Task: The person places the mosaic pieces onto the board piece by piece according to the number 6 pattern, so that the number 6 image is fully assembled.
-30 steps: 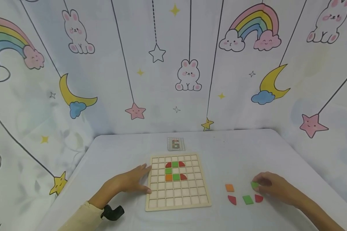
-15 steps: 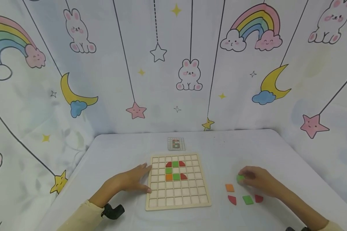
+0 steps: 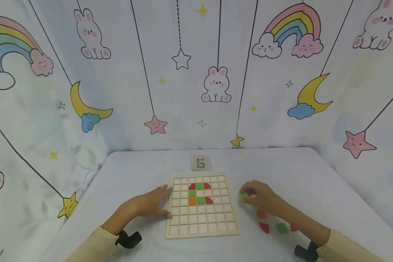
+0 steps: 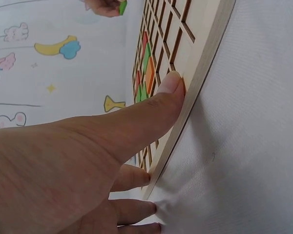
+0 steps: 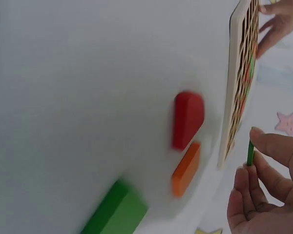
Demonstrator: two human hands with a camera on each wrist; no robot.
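A pale wooden grid board point(image 3: 203, 236) lies on the white-covered table. Several green, red and orange tiles sit in its upper cells, the orange one point(image 3: 192, 201) at the lower left of the group. My left hand point(image 3: 150, 203) rests at the board's left edge, fingers spread and the thumb point(image 4: 172, 87) touching the rim. Just right of the board, my right hand point(image 3: 263, 196) pinches a green square tile point(image 3: 241, 196) between thumb and fingers. In the right wrist view this green tile point(image 5: 250, 152) appears edge-on, held above the table.
Loose tiles lie at the right: an orange square point(image 3: 261, 213), a red quarter-round point(image 3: 264, 228), a green square point(image 3: 282, 228) and another red piece point(image 3: 293, 227) partly behind my right forearm. A small pattern card point(image 3: 201, 163) lies beyond the board.
My right hand has carried the green tile leftward from the loose pieces to near the board's right edge. The left hand has stayed at the board's left side.
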